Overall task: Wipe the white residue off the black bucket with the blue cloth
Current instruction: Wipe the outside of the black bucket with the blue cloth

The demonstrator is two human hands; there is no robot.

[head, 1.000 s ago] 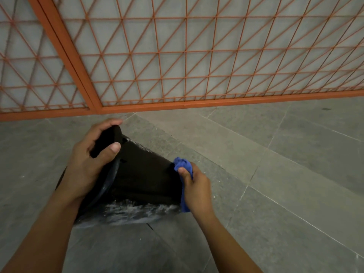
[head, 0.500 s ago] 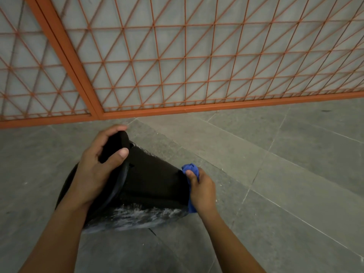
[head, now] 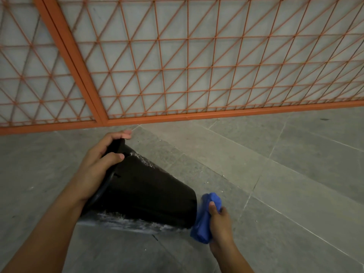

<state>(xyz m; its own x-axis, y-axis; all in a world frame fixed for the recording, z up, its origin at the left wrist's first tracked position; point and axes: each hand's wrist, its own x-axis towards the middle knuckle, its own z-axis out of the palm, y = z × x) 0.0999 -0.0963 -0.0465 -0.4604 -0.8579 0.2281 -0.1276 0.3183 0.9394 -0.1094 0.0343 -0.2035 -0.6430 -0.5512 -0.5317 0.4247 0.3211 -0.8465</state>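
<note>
Head view: black bucket tipped on its side on grey floor tiles, left hand curled over the rim, right hand bunching soft blue cloth beside the base. White residue streaking the lower wall. Likely light, rigid, best steadied at the rim.

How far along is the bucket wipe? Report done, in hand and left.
Done: the bucket's broad upper side looks mostly black. In hand: the left hand grips the rim, tipping it on its side; the right hand holds the blue cloth by the base. Left: white residue along the lower edge and a streak near the rim.
</note>
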